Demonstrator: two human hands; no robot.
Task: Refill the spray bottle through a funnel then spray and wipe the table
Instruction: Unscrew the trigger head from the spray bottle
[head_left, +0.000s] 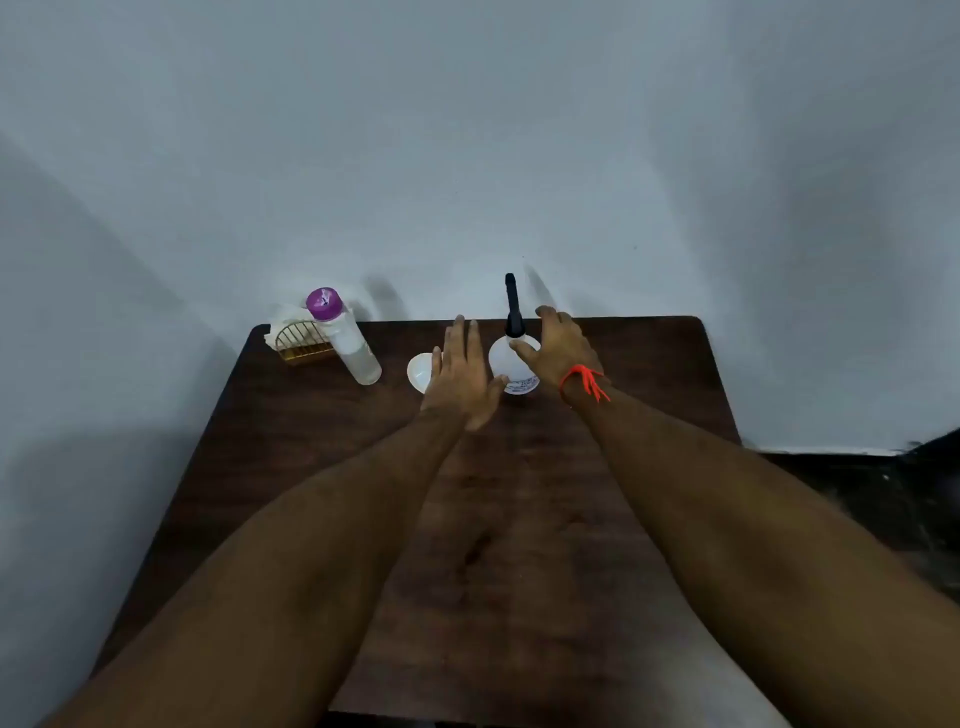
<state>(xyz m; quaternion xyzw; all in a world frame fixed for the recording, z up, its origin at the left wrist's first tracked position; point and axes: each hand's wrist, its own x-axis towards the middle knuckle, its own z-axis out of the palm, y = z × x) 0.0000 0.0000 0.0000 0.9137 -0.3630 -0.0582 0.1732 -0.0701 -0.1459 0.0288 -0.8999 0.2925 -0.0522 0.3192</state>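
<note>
Centrally, spray bottle, label print unreadable, between left hand, right hand

Matt dark wood table; translucent plastic spray bottle.

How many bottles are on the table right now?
2. The spray bottle with the black head stands between both hands near the far edge. The clear bottle with the purple cap stands far left beside the napkin holder. None looks hidden.
</note>
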